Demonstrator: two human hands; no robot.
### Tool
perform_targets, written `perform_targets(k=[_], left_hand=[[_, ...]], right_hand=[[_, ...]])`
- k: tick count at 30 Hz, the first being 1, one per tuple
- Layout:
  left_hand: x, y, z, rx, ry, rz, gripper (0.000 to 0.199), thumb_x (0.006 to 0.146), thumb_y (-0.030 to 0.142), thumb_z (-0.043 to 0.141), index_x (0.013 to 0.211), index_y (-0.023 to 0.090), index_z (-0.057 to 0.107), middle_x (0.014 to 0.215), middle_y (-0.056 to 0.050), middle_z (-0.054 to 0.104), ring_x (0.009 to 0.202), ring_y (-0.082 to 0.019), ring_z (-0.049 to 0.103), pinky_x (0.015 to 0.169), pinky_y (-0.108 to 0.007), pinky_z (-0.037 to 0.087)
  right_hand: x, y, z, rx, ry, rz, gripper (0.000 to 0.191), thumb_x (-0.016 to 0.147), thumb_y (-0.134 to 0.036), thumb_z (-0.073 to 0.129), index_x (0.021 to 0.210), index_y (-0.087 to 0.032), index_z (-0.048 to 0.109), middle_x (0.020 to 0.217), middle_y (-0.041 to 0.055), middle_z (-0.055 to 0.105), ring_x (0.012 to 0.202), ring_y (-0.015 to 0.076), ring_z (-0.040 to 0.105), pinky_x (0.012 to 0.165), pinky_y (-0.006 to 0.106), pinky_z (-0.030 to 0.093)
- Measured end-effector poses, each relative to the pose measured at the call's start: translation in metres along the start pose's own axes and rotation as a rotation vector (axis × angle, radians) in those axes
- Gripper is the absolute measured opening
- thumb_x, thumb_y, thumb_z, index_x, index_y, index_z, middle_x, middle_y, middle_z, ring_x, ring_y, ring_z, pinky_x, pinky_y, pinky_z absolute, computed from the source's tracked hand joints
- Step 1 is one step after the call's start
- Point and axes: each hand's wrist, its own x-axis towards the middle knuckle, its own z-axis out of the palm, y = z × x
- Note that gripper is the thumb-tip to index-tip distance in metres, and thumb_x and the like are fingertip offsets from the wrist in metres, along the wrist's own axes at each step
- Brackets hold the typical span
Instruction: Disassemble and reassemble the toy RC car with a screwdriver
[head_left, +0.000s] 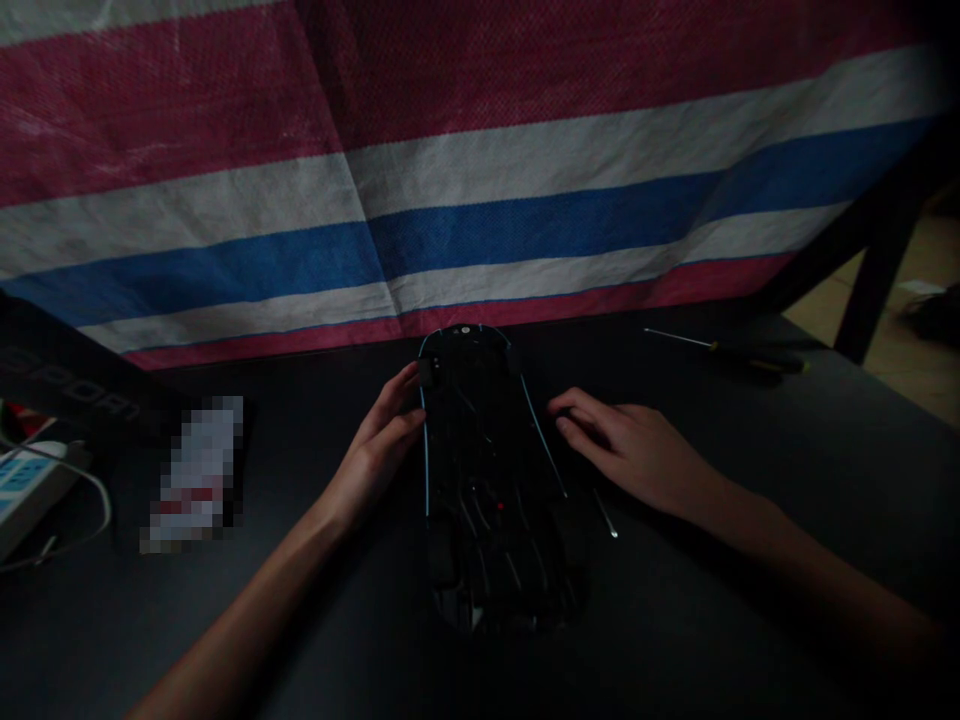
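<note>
A dark toy car (487,470) lies upside down on the black table, its underside facing up and thin light-blue lines along its edges. Against its left side rests my left hand (382,430), thumb and index finger apart and their tips touching the body; the other fingers are partly hidden. To the right of the car, my right hand (619,440) lies on the table with loosely bent fingers and a gap below the index finger. Nothing shows in it. Just below that hand is a thin metal rod (606,515), its upper end hard to see in the dark.
A screwdriver (720,350) with a dark and yellow handle lies at the back right. At the left are a blurred-out packet (199,470), a white power strip (30,490) with a cable, and a dark object lettered SPORT (67,385). Striped sheeting (450,230) hangs behind the table.
</note>
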Motion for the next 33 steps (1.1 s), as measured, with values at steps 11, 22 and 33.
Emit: perform_targets(k=[11, 22, 33], left_hand=[[0.000, 0.001, 0.000, -0.031, 0.002, -0.016, 0.061, 0.092, 0.030, 0.065, 0.151, 0.034, 0.051, 0.169, -0.001, 0.038, 0.156, -0.035, 0.032, 0.128, -0.053, 0.027], [0.002, -0.004, -0.002, -0.082, 0.004, 0.005, 0.062, 0.091, 0.028, 0.067, 0.151, 0.030, 0.051, 0.167, -0.003, 0.040, 0.154, -0.037, 0.034, 0.128, -0.057, 0.025], [0.000, -0.002, -0.001, -0.079, 0.002, -0.011, 0.058, 0.093, 0.029, 0.067, 0.149, 0.032, 0.053, 0.167, -0.001, 0.040, 0.153, -0.036, 0.036, 0.128, -0.057, 0.024]], right_hand=[[-0.005, -0.002, 0.004, -0.102, 0.019, -0.098, 0.026, 0.096, -0.039, 0.062, 0.119, -0.028, 0.059, 0.067, -0.0062, 0.052, 0.056, 0.0135, 0.054, 0.054, 0.029, 0.038], [-0.010, -0.021, -0.019, 0.416, 0.848, -0.165, 0.036, 0.090, -0.026, 0.074, 0.118, -0.031, 0.053, 0.099, 0.0004, 0.069, 0.084, 0.0204, 0.075, 0.073, 0.036, 0.061], [-0.009, -0.023, -0.014, 0.315, 0.788, -0.290, 0.036, 0.093, -0.018, 0.068, 0.121, -0.031, 0.051, 0.098, 0.0016, 0.073, 0.085, 0.0213, 0.075, 0.075, 0.038, 0.061]])
